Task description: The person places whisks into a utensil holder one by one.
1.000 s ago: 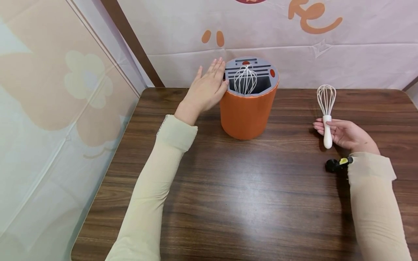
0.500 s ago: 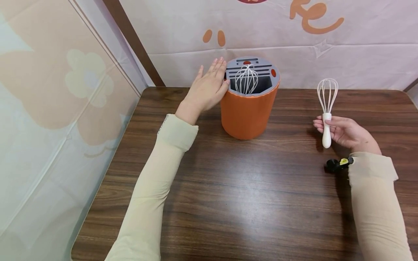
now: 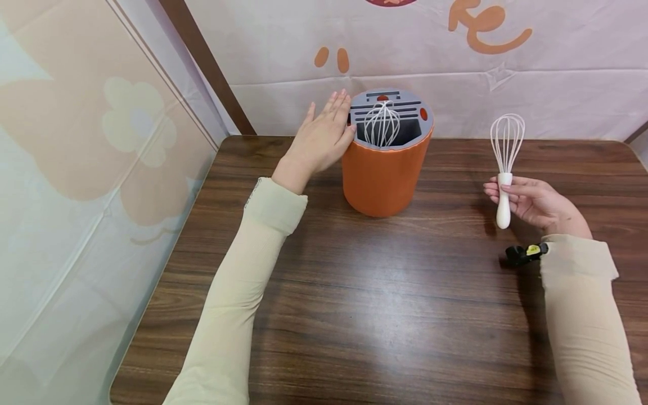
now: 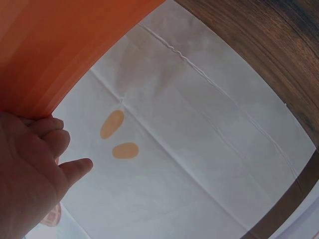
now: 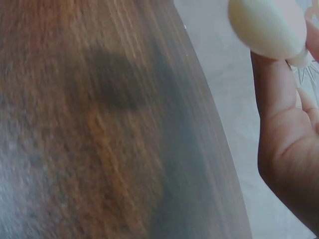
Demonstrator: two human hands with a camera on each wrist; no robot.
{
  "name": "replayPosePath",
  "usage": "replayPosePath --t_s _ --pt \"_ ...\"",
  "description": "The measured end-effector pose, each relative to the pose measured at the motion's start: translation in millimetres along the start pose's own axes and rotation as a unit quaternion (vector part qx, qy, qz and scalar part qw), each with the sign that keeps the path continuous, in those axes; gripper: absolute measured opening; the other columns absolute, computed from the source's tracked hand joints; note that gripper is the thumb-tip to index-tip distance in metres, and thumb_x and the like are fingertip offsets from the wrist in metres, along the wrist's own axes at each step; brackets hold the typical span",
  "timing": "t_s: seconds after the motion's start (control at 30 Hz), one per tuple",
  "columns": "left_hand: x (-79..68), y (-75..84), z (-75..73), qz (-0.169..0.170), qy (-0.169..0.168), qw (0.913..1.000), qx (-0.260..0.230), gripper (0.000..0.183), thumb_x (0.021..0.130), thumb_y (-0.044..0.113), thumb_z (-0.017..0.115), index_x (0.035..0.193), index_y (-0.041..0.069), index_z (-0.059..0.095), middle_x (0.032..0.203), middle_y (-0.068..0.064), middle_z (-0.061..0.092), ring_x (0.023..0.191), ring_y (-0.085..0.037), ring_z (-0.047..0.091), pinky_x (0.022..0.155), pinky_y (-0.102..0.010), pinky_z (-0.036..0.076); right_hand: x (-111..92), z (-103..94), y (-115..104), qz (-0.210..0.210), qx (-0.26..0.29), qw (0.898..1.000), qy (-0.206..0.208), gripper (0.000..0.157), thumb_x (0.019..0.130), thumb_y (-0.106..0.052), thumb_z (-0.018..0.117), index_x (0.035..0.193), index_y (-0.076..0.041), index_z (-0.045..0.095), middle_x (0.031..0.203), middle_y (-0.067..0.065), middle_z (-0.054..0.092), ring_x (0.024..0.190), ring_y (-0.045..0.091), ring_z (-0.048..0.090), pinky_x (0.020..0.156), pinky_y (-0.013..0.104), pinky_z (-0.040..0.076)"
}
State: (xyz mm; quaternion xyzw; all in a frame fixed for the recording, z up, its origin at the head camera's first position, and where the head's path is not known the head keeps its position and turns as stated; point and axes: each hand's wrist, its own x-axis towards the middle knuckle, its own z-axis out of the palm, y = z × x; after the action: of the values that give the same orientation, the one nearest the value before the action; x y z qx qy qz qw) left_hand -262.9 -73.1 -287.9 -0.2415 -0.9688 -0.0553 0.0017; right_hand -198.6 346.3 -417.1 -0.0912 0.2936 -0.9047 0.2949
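Observation:
In the head view, an orange utensil holder (image 3: 382,180) with a grey slotted top stands at the back of the table. The wire head of one whisk (image 3: 382,125) pokes out of its front opening, its handle hidden inside. My left hand (image 3: 321,140) rests against the holder's left side, fingers extended. At the right, my right hand (image 3: 539,203) pinches the white handle of a second whisk (image 3: 503,202) between thumb and fingers, wires pointing up and away. The right wrist view shows the rounded handle end (image 5: 269,27) close up, the wires mostly out of sight.
The brown wood table (image 3: 374,304) reaches back to a patterned cloth (image 3: 283,45), with another cloth panel (image 3: 61,225) along its left edge. A small black device (image 3: 521,255) is attached at my right sleeve cuff.
The whisk in my right hand has risen slightly and tipped up, its handle end shifting a little left. My left hand and the holder stay in place.

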Motion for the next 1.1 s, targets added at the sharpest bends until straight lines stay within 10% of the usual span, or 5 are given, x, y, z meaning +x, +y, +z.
replayPosePath --t_s 1.1 --pt "2.5 -0.4 0.3 0.003 -0.011 0.9999 -0.002 0.061 0.103 0.039 0.016 0.154 0.008 0.001 0.159 -0.001 -0.004 0.143 -0.010 -0.009 0.114 -0.041 -0.008 9.9 33.4 -6.2 -0.042 -0.064 0.997 0.028 0.034 0.096 0.016 0.031 0.113 0.016 0.061 0.109 0.027 0.065 0.101 0.033 0.065 0.089 0.036 0.050"
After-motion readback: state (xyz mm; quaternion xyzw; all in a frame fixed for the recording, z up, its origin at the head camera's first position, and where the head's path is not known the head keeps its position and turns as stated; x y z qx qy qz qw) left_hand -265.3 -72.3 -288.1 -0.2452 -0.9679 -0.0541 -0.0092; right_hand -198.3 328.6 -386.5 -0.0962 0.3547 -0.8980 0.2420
